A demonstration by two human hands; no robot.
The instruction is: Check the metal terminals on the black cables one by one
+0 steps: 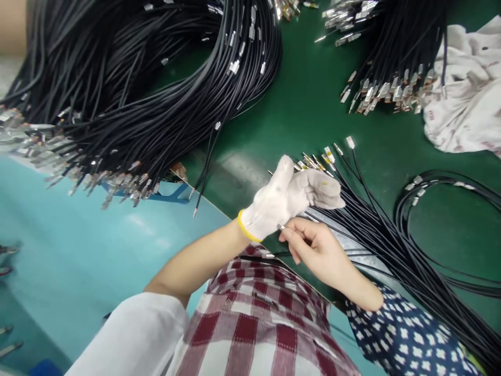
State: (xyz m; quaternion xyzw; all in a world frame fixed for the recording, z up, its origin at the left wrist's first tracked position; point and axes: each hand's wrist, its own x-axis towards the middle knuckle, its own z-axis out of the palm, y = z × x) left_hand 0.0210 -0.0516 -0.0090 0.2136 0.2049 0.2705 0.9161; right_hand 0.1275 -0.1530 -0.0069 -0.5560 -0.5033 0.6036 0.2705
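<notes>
OK, gloved L hand (291, 196) w/ thumb spread wide; R hand (319, 250) pinches metal tip (281, 226) nr cuff (246, 228).

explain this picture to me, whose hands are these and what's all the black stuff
No machine here: one camera on a person's head looks down at their own hands. The left hand wears a white glove with a yellow cuff; the bare right hand pinches a small metal piece beside the glove. On the green table lie black cables with metal tips: a big looped bundle at upper left, a bunch at upper right, and a coil at right near a pale cloth.
</notes>
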